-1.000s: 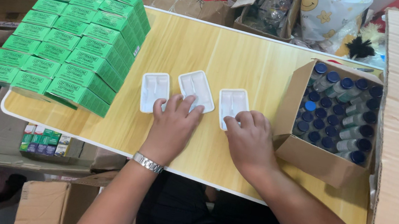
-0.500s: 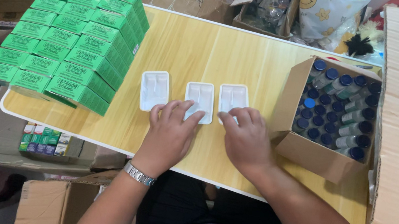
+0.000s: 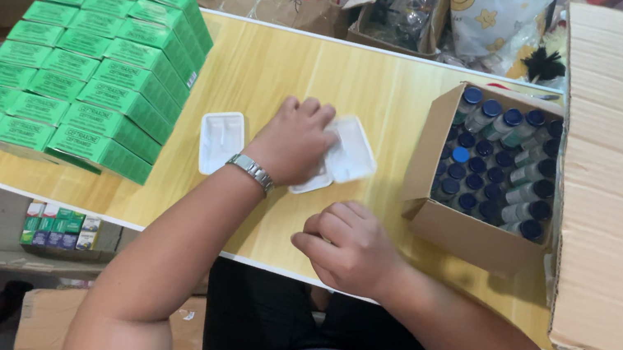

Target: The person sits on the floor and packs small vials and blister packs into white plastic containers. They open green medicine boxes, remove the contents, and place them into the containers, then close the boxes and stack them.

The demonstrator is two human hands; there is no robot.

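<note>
The tabletop in the middle of the frame looks like light wood laminate, smooth with a soft shine. The white shallow plastic trays on it are thin, smooth and a little glossy. At the left, the green rectangular paperboard cartons have a smooth printed finish. At the right, the open brown corrugated cardboard box is matt and rough, and it carries small glass vials with blue plastic caps. The left hand wears a shiny metal wristband.
</note>
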